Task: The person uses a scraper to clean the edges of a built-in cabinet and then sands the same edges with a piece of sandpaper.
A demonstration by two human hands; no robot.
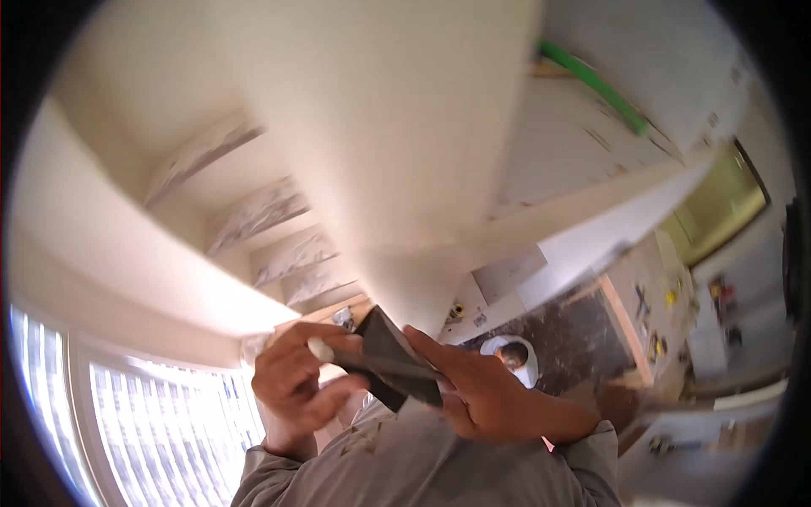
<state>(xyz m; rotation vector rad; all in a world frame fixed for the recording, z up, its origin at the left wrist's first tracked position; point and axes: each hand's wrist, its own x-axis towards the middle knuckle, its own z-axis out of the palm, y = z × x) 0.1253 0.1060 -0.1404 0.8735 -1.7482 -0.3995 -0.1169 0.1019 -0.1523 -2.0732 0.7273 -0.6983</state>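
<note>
My left hand (296, 380) is closed in front of my chest, fingers curled around a slim stick with a rounded pale end (321, 350). Against the stick lies a dark grey, flat, folded piece (390, 348) that looks like sandpaper. My right hand (490, 393) grips this piece from the other side, thumb and fingers pressed on its edge. Part of the stick and the lower fingers of the right hand are hidden behind it. Just beyond both hands rises a smooth cream-coloured wall edge (397, 152).
Marbled shelves (262, 211) run along the left, above a window with vertical blinds (160, 414). Far below on the right, a person (511, 355) is near a dark floor patch (583, 338). A green strip (596, 89) lies at upper right; tools (659, 346) are scattered below.
</note>
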